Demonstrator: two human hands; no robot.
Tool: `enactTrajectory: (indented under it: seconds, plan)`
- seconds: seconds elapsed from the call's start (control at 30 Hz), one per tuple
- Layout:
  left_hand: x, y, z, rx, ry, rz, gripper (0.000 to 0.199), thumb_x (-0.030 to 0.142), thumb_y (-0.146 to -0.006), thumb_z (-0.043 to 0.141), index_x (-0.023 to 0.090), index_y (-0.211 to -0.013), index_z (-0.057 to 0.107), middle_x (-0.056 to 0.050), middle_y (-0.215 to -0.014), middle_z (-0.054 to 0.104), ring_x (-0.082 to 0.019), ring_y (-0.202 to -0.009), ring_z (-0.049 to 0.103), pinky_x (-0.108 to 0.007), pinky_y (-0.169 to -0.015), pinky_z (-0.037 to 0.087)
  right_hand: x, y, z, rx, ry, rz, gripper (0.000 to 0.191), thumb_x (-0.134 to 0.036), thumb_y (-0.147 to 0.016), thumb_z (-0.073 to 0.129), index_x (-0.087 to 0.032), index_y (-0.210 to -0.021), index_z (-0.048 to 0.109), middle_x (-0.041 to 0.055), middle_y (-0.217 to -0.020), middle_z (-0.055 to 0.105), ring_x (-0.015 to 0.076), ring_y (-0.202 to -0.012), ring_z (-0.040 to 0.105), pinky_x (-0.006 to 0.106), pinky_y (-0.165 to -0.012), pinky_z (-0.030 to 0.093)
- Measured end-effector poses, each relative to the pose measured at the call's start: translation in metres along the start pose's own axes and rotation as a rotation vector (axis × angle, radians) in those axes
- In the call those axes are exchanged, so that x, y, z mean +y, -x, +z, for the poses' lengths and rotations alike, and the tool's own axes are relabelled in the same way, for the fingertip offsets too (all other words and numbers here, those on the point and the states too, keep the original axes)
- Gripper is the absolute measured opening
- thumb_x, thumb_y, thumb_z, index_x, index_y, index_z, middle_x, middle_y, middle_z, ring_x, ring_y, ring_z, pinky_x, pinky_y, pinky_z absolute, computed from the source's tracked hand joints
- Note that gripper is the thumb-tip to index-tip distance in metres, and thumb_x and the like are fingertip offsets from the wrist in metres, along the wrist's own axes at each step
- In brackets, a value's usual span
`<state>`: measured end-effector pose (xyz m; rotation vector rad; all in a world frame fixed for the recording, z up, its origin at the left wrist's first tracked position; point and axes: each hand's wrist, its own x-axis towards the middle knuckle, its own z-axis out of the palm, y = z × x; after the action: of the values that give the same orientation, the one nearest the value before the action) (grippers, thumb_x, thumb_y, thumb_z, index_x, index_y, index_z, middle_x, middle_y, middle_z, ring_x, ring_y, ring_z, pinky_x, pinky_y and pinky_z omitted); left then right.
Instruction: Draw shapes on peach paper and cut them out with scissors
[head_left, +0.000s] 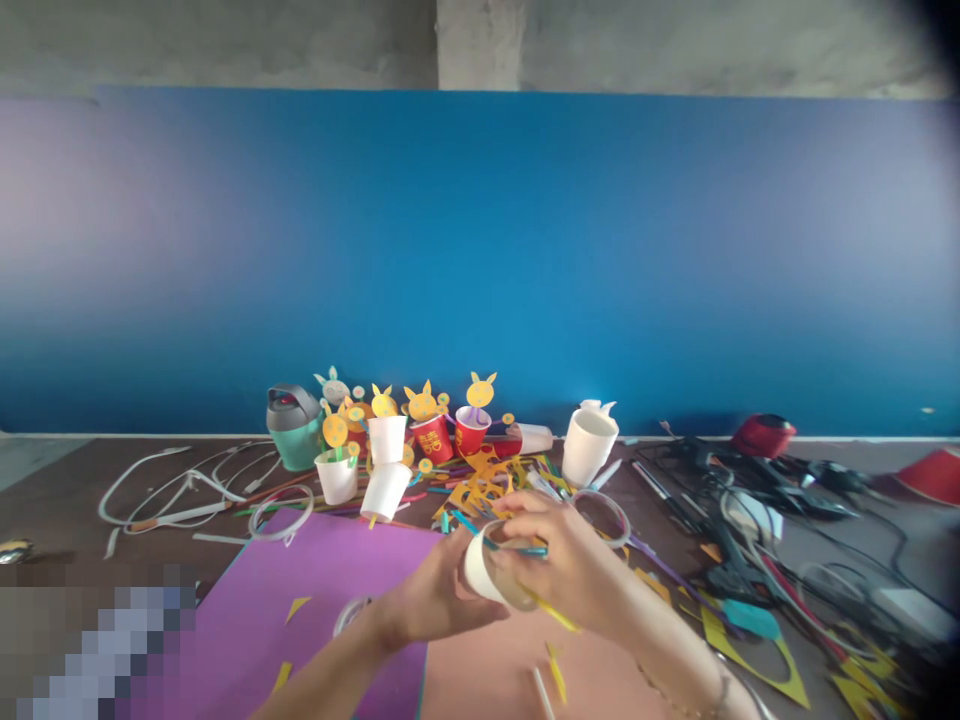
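Note:
My left hand grips a white paper cup from below, with the cup lying on its side. My right hand is over the cup's open end, its fingers on the rim. A teal straw crosses the cup near my right fingers, and a yellow stick juts out below them. Whether either one passes through the cup wall is hidden. Under my hands lie a purple paper sheet and a salmon-pink paper sheet.
Behind my hands stand white and red paper cups with yellow cut-out ears, a green-and-grey flask, and a white jug. Loose straws and yellow paper scraps lie between them. Black cables tangle on the right, and white plastic strips lie on the left.

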<state>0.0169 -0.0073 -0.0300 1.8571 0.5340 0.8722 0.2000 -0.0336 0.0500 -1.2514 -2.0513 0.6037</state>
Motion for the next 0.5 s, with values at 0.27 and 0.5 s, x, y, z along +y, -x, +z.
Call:
enactTrajectory:
  seconds: [0.27, 0.5]
  plan:
    - [0.02, 0.001, -0.002, -0.252, 0.164, -0.152, 0.075, 0.024, -0.06, 0.081, 0.02, -0.127, 0.048, -0.009, -0.116, 0.062, -0.028, -0.106, 0.057, -0.039, -0.089, 0.047, 0.025, -0.015, -0.003, -0.277, -0.571, 0.206, 0.031, -0.045, -0.084, 0.059, -0.018, -0.079, 0.073, 0.0066, -0.101, 0.066, 0.0199, -0.088, 0.061, 0.027, -0.072, 0.047]
    - [0.019, 0.0, 0.001, -0.216, 0.183, -0.239, 0.069, 0.031, -0.063, 0.078, 0.021, -0.125, 0.05, -0.007, -0.111, 0.062, -0.026, -0.1, 0.057, -0.035, -0.081, 0.049, 0.032, -0.019, 0.022, -0.121, -0.919, 0.343, 0.023, -0.039, -0.07, 0.075, -0.018, -0.075, 0.072, 0.0053, -0.098, 0.064, 0.018, -0.081, 0.059, 0.026, -0.068, 0.045]
